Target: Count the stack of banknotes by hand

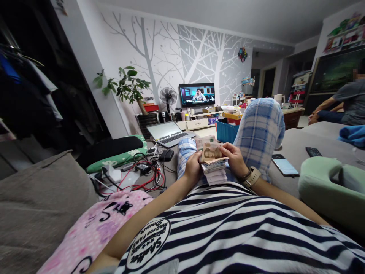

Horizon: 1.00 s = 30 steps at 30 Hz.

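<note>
Holding a thick stack of banknotes [213, 164] between both hands, low over the lap, just in front of the striped shirt [228, 228]. Left hand [193, 167] wrapping the stack's left edge in a closed grip, thumb lying on the top note. Right hand [235, 159] gripping the right edge, fingers curling over the top corner, a watch [252, 176] sitting on that wrist. Upper notes fanning up and away from the rest, lower ones staying bundled beneath, touching the plaid trousers [258, 129] of the raised knee just behind. Lying on the grey sofa [296, 148] to the right, near but apart from the right hand, a phone [285, 166] with its screen lit; farther right, a remote [313, 152] and a green cushion [327, 190]. To the left, well apart, tangled red cables [142, 182], an open laptop [168, 133], and a pink blanket [97, 228]. Across the room, a television [197, 94] glowing; another person's arm [325, 104] resting at far right.
</note>
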{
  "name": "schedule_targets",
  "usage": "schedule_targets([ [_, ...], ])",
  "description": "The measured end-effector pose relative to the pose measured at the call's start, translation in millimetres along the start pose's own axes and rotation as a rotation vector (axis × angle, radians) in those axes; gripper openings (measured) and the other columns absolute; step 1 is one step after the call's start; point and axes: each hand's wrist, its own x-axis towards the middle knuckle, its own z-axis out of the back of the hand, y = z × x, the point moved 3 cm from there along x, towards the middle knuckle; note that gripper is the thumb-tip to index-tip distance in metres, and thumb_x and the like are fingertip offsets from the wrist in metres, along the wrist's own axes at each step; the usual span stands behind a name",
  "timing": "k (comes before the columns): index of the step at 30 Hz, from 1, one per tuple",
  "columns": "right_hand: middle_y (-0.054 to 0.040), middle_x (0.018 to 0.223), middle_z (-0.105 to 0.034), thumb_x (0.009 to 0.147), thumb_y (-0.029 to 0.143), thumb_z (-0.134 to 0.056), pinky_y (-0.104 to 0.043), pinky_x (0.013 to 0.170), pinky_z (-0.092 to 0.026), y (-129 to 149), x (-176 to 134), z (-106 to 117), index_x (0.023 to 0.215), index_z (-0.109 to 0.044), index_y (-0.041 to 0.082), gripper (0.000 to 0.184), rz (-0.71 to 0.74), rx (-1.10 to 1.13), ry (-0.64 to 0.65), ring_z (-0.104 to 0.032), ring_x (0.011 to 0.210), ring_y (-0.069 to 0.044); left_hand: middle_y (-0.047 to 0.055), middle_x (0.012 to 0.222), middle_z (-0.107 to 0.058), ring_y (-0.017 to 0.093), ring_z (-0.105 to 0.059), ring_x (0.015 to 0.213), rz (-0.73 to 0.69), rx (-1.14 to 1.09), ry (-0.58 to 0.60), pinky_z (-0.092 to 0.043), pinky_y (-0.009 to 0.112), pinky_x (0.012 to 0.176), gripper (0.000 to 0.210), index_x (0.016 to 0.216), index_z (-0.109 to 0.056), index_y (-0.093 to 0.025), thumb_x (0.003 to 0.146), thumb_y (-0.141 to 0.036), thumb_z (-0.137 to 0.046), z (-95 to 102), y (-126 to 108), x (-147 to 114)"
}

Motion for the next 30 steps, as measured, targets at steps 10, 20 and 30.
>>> schedule_targets([
  [10, 0.0044, 0.057, -0.043, 0.071, 0.057, -0.07, -0.026, 0.048, -0.028, 1, 0, -1, 0.065, -0.054, 0.021, 0.04, -0.014, 0.016, 0.014, -0.036, 0.052, -0.01, 0.006, 0.072, -0.071, 0.026, -0.068, 0.091, -0.005, -0.006, 0.019, -0.054, 0.037, 0.082, 0.014, 0.074, -0.069, -0.016, 0.072, -0.026, -0.06, -0.3, 1, 1],
  [20, 0.0048, 0.056, -0.042, 0.072, 0.054, -0.071, -0.025, 0.047, -0.027, -1, -1, -1, 0.065, -0.056, 0.02, 0.037, -0.022, 0.054, -0.001, -0.035, 0.05, -0.009, 0.0, 0.055, -0.061, 0.018, -0.061, 0.064, -0.042, 0.064, -0.056, -0.051, 0.031, 0.07, 0.014, 0.062, -0.066, -0.017, 0.073, -0.024, -0.06, 0.5, -4, -2],
  [30, 0.0045, 0.052, -0.045, 0.073, 0.057, -0.069, -0.024, 0.047, -0.029, 2, 0, 0, 0.063, -0.057, 0.02, 0.039, 0.006, 0.005, -0.023, -0.037, 0.05, -0.01, 0.0, 0.056, -0.06, 0.013, -0.051, 0.056, -0.041, 0.087, -0.13, -0.045, 0.025, 0.063, 0.023, 0.059, -0.068, -0.015, 0.077, -0.015, -0.055, -6.8, -9, -8],
])
